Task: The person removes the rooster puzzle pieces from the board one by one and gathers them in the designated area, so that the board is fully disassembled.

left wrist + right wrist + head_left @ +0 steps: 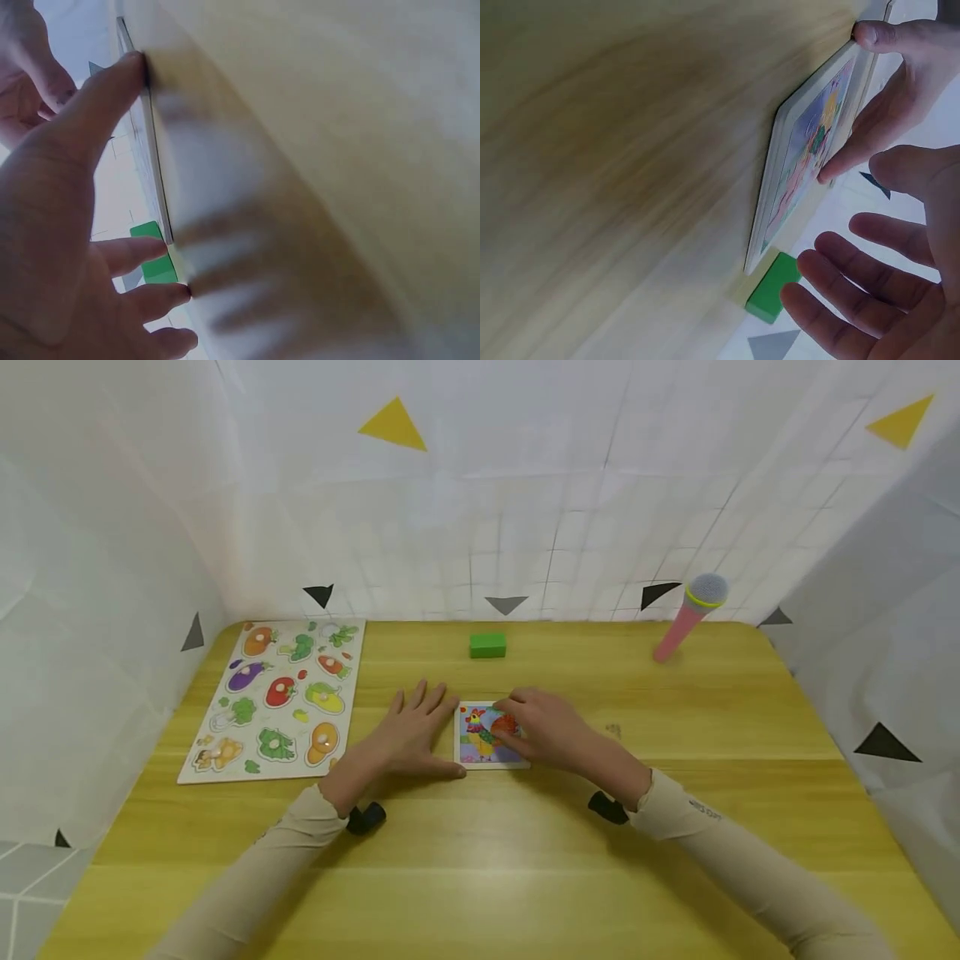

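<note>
A small square picture board (476,755) with a colourful rooster and a pale border lies flat on the table. At its left edge is my left hand (408,735), fingers spread, its thumb and index fingertip right at the board's side. My right hand (553,731) hovers over the board's right part and hides some of the picture. In the right wrist view the fingers of the right hand (900,285) are loosely bent and apart, with nothing between them. The left wrist view shows the board's thin edge (155,169) beside the left thumb.
Behind the board sits a green block (487,646). A vegetable puzzle board (300,718) with knobbed pieces lies at the left. Towards the back right a pink toy microphone (684,625) stands tilted. White sheeting (480,527) with coloured triangles encloses the wooden table (480,877).
</note>
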`<state>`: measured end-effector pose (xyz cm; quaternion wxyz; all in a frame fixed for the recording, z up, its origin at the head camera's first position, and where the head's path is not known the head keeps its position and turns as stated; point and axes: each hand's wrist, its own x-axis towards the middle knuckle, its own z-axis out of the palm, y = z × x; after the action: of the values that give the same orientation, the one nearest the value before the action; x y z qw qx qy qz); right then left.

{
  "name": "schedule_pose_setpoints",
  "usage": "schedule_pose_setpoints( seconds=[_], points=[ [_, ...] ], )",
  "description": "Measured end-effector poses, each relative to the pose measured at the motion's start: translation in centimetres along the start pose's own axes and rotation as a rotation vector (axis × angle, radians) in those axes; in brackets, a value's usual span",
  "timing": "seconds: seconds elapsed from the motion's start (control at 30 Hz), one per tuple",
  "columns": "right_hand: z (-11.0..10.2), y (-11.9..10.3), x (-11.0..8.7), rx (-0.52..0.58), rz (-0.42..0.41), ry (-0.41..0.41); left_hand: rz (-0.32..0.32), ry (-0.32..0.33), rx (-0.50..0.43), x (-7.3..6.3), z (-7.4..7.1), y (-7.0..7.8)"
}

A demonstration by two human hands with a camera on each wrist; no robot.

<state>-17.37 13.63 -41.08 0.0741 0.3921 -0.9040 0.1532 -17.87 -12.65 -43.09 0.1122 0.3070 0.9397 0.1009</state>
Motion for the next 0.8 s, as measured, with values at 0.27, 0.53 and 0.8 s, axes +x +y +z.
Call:
schedule_pose_setpoints(
  seconds=[0.27, 0.53, 0.8],
  points=[
    [0.8, -0.4, 1.6, 0.049, 0.063, -0.072, 0.002, -0.007, -0.023, 0.2, 0.4, -0.2],
    [1.7, 0.2, 3.5, 0.095, 0.115, -0.098, -0.029, -0.034, -0.051, 0.5, -0.1, -0.3],
    [2.5, 0.5, 5.1, 0.095, 0.162, -0.15, -0.04, -0.042, -0.061, 1.0, -0.1, -0.7]
  ],
)
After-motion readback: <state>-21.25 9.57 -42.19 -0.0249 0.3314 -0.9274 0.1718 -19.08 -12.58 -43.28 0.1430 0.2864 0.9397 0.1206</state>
